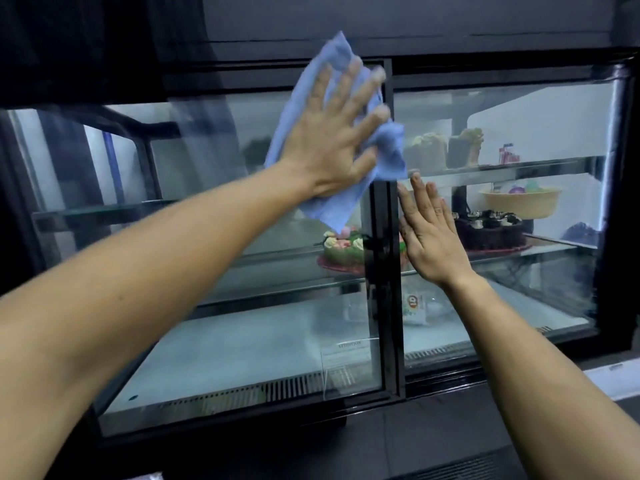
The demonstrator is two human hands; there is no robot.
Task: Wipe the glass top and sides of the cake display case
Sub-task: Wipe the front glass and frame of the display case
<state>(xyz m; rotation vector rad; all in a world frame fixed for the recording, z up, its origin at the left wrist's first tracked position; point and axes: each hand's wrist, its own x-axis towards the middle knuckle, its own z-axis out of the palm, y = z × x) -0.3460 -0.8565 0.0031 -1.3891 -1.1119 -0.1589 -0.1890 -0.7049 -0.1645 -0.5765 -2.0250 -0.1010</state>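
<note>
Case glass [221, 188]: both hands flat.
Left hand [332, 143] presses cloth [325, 206] on glass; right hand [429, 233] bare, fingers straight.

"10" on a white packet [415, 308]; "ATTENTION" on a glass sticker [348, 344]

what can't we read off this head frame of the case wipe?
- Glass under the blue microfibre cloth: covered by cloth and left hand.
- Green frosted cake: partly behind the black centre door frame.
- White packet label: too small, fogged.
- Left hand fingers: motion-blurred.
- Case top: above the frame edge.
</note>
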